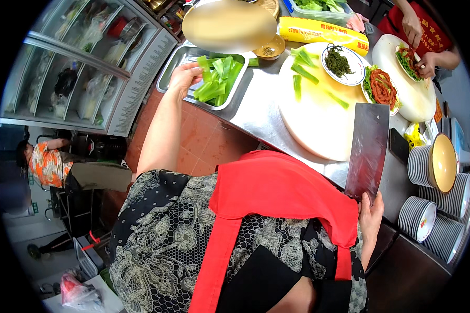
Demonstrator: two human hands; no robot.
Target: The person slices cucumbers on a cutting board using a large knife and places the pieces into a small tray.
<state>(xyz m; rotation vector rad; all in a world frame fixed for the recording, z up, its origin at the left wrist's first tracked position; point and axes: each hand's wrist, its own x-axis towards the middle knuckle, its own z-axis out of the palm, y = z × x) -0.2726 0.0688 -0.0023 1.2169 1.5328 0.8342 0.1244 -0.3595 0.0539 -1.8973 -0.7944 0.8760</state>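
Note:
My left hand [185, 80] is over the left side of a metal tray [166, 76], its fingertips against cut green vegetable pieces [221, 80]. Whether they pinch a piece is not plain. Low at the right, my right hand [371, 215] grips a cleaver [368, 150], its broad blade raised beside a round cutting board [313, 129]. A few green strips [305, 73] lie on the board. Partly over its far right edge is a plate of dark green shreds [338, 64]. Next to that plate sits another with reddish strips [382, 89] on leafy greens.
Yellow wrap box [323, 33] and small bowl [270, 49] stand behind the board. At right, another person's hands [427, 64] work at a plate over a second board [399, 94]. Stacked bowls [417, 219] and a dark phone-like object [398, 144] are nearer. A glass-door refrigerator [119, 105] stands left.

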